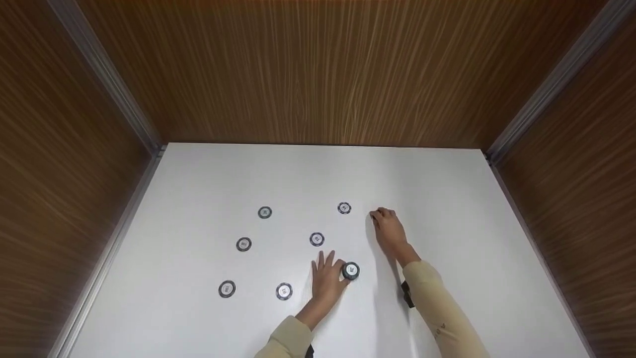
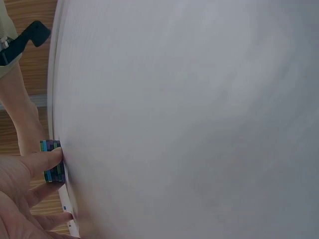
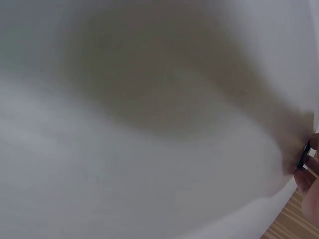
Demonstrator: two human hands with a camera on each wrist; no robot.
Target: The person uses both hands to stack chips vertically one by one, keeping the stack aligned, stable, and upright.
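On the white table, my left hand [image 1: 326, 282] grips a short stack of poker chips [image 1: 351, 270] between thumb and index finger, its other fingers spread out. Coloured edge stripes of that stack show in the left wrist view, where thumb and fingers hold its sides. Farther back and to the right, my right hand [image 1: 390, 231] pinches a dark, thin poker chip [image 3: 303, 155] close to the tabletop. In the head view the fingers mostly hide this chip. The nearest loose chip [image 1: 344, 208] lies a little left of the right fingertips.
More single poker chips lie flat and apart: one chip [image 1: 317, 239] beyond the left fingertips, another chip [image 1: 284, 291] left of that hand, and several farther left, including a chip [image 1: 243, 244]. Wood-grain panels [image 1: 318, 74] wall the white table [image 1: 198, 174] at the back and sides.
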